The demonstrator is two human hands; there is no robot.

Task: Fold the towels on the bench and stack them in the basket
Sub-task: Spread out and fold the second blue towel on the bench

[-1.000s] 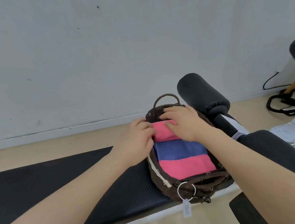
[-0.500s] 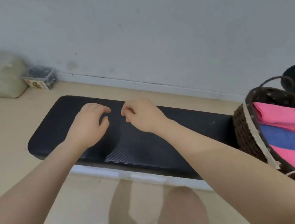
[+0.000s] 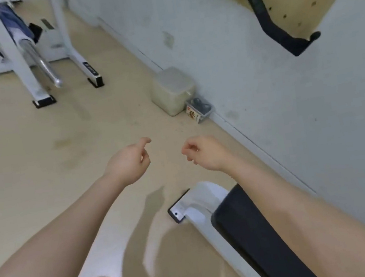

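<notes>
The view has swung left, so only the end of the black padded bench point(image 3: 248, 230) on its white frame point(image 3: 199, 201) shows at the lower right. No towel and no basket are in view. My left hand point(image 3: 131, 162) hovers over the beige floor with its fingers loosely curled and holds nothing. A little to its right, my right hand point(image 3: 204, 152) also hangs in the air with curled fingers and nothing in it.
A pale plastic container point(image 3: 172, 90) and a small clear box point(image 3: 200, 111) sit against the white wall. A white metal rack with a chrome bar point(image 3: 42, 64) stands at the upper left. A pegboard with a black handle point(image 3: 275, 24) hangs on the wall.
The view turned left from the basket of folded pink and blue towels, along the bare bench, to its far end. Both hands left the towels and now hover above the floor.
</notes>
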